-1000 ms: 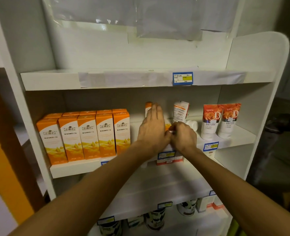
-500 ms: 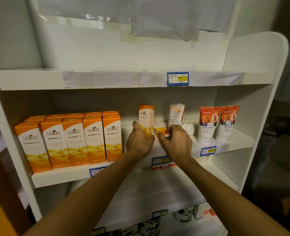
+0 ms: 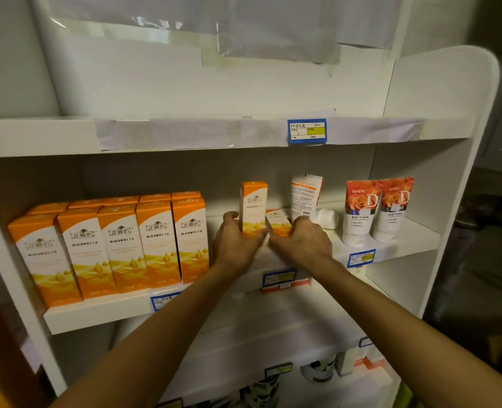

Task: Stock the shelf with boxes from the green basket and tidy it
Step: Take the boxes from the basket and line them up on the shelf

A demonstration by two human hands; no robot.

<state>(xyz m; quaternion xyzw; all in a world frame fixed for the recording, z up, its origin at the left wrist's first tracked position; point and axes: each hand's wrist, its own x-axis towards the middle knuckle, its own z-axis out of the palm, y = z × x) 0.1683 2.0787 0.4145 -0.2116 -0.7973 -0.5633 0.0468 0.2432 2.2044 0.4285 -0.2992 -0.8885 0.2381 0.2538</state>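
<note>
Orange-and-white, the upright box (image 3: 253, 208) stands mid-shelf (image 3: 414, 242), gripped low by the left hand (image 3: 237, 245), apparently to square it against the row (image 3: 117, 245) at left. Just beside it, the right hand (image 3: 301, 245) curls round a second, tilted box (image 3: 278, 222), probably to stand it up next. Behind stand a white tube (image 3: 305, 198) and two rose tubes (image 3: 376, 210); the green basket is not visible.

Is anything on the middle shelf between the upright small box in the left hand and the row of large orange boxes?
Nothing visible: bare shelf separates the small box, held by the left hand, from the row of large boxes.
</note>
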